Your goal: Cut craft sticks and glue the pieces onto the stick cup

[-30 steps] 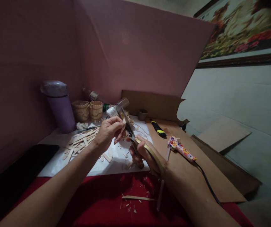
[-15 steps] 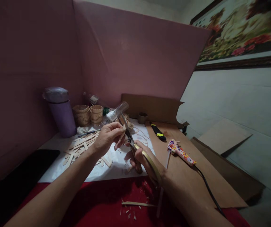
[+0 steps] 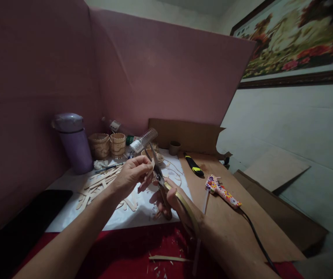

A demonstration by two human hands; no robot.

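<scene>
A small wooden piece [image 3: 151,166] sits pinched between the thumb and fingertips of the left hand [image 3: 131,176], held above the middle of the worktop and touching the blades of the scissors [image 3: 158,170]. The blades point up and away and stand a little apart at the tips. The right hand [image 3: 175,201] is clamped around the gold handles, fingers through the loops, just beside the left hand.

Below both hands lies a white sheet [image 3: 119,221] with a scatter of loose sticks [image 3: 96,181] on its left part. Nearer the person, a red cloth [image 3: 125,248] carries one long sliver [image 3: 168,258] and small chips.

To the right, on brown cardboard [image 3: 242,224], lie a flower-patterned glue gun [image 3: 223,190] with a black cord [image 3: 256,238] and, farther back, a black-and-yellow knife [image 3: 194,165]. At the back left stand a purple flask [image 3: 75,145] and two small baskets [image 3: 108,144], with a plastic bottle [image 3: 143,140] lying on its side near them, all in front of a pink board [image 3: 169,69].
</scene>
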